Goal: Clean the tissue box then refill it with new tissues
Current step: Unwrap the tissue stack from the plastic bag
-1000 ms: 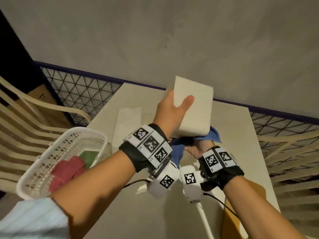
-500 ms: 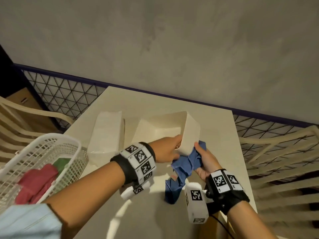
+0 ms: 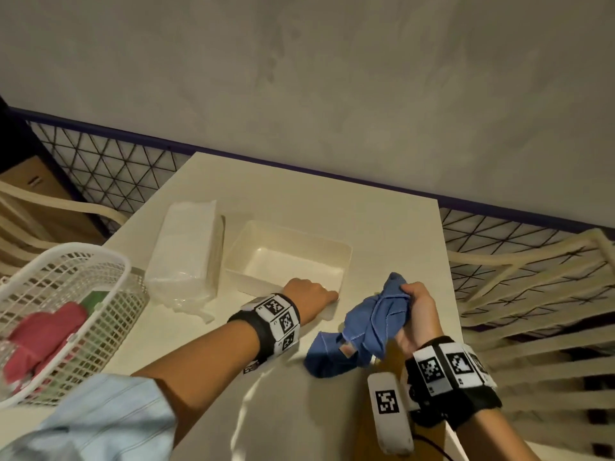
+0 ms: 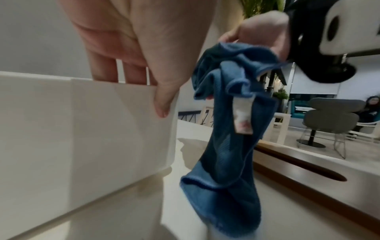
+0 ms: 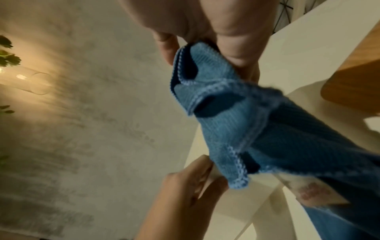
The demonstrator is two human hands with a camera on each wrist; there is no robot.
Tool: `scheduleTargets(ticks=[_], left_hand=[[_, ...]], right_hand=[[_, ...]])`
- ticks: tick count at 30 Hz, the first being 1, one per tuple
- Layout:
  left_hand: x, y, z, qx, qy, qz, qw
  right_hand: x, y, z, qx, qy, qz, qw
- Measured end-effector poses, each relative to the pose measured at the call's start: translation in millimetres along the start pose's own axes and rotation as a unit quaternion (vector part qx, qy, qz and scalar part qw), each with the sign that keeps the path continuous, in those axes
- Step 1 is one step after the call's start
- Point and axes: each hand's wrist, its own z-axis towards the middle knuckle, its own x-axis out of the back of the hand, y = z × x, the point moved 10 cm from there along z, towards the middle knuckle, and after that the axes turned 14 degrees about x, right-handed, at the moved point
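Observation:
The white tissue box [image 3: 283, 261] stands open side up on the table, empty. My left hand [image 3: 319, 292] grips its near wall [image 4: 82, 129], thumb [image 4: 163, 104] outside and fingers over the rim inside. My right hand [image 3: 416, 311] holds a bunched blue cloth [image 3: 366, 327] just right of the box, clear of it; the cloth's lower end [image 4: 222, 186] hangs down to the table. A plastic-wrapped pack of new tissues [image 3: 186, 254] lies directly left of the box. The wooden lid [image 4: 320, 175] with its oval slot lies at the table's right edge.
A white mesh basket [image 3: 109, 261] with red and green cloths sits at the near left. Slatted chairs [image 3: 532, 294] flank the table [image 3: 382, 227] on both sides. A concrete wall and a dark wire fence [image 3: 109, 168] run behind the far edge.
The box went from being held up bottom-side up over the cloth to standing on the table open side up. My right hand drew the cloth away to the right.

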Motion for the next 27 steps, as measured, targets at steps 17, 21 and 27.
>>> scheduleTargets(ticks=[17,21,27], left_hand=[[25,-48,-92,-0.013,-0.159,-0.846,0.509],[21,-148,-132,0.08,-0.024,-0.88,0.468],[1,-316,-224,0.281,0.188,-0.671,0.659]], right_hand=[[-156,-27,-72,0.178,-0.222,-0.096,0.954],[-224,7,-102,0.214,-0.34,-0.254,0.88],[-249,61,-94,0.2,-0.308,-0.362,0.857]])
